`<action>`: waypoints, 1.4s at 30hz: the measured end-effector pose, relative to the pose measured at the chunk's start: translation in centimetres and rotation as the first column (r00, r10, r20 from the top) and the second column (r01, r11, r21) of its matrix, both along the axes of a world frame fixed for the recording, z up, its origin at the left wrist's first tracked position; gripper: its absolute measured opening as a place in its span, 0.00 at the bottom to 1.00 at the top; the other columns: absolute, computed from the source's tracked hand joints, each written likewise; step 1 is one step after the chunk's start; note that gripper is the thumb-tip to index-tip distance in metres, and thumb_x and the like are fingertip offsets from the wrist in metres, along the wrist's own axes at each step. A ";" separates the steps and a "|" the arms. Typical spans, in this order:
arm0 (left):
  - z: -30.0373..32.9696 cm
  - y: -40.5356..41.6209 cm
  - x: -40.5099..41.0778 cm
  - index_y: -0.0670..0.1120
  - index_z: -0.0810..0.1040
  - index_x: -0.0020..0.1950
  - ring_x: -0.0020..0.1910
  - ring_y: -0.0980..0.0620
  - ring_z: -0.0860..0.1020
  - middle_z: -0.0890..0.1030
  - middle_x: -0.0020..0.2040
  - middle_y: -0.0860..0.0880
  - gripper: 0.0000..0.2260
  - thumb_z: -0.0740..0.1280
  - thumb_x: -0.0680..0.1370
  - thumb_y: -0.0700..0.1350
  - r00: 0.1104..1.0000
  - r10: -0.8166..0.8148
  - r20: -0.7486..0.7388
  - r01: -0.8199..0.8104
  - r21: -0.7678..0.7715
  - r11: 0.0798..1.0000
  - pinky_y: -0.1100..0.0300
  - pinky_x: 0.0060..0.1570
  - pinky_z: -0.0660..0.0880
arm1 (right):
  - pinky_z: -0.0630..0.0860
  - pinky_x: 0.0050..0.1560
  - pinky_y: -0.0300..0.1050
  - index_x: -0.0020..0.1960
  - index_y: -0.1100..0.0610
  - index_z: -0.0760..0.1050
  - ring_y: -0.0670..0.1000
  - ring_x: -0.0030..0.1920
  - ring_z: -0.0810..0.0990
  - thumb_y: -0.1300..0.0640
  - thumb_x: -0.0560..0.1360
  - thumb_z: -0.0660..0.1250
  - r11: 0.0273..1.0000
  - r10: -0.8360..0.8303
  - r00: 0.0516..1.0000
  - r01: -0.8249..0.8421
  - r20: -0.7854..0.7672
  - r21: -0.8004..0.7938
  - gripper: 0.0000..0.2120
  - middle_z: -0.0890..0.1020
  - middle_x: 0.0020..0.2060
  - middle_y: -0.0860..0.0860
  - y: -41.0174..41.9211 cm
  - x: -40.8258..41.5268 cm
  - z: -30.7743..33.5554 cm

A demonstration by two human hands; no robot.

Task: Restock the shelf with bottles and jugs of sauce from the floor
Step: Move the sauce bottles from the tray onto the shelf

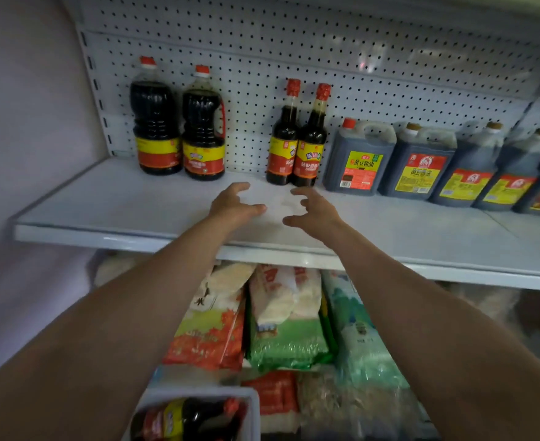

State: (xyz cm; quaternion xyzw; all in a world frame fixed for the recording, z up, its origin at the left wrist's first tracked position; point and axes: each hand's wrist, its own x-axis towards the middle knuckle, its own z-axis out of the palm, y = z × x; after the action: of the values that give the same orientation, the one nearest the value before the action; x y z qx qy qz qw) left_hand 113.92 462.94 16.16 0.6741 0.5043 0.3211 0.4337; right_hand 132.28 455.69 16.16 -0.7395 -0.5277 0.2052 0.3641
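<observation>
I had both hands empty, left hand (pixel 235 203) and right hand (pixel 315 211) fingers spread, near two slim bottles (pixel 297 138); a careless reach could topple them.

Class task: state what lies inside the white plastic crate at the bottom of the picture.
Inside the white plastic crate lie dark sauce bottles with red-and-yellow labels, on their sides. The left forearm and the picture's edge hide the rest, so their number is unclear.

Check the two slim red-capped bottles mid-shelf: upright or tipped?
Upright: both slim bottles stand on their bases on the shelf, caps up, side by side.
</observation>
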 end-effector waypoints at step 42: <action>-38.9 -17.6 -12.3 0.46 0.69 0.75 0.65 0.43 0.75 0.75 0.68 0.42 0.30 0.74 0.75 0.49 0.827 -0.291 -0.481 -0.043 -0.571 0.820 0.55 0.58 0.72 | 0.69 0.48 0.44 0.61 0.59 0.77 0.58 0.59 0.79 0.45 0.78 0.69 0.572 0.080 0.990 -0.140 -0.114 -0.808 0.20 0.81 0.53 0.54 -16.9 -8.5 -41.7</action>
State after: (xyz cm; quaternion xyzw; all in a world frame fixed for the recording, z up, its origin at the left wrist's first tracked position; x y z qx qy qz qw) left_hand 101.63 445.39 -22.79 0.6128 0.6310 -0.0777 0.4693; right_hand 123.75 438.81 -25.58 -0.7827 -0.4076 0.4702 -0.0119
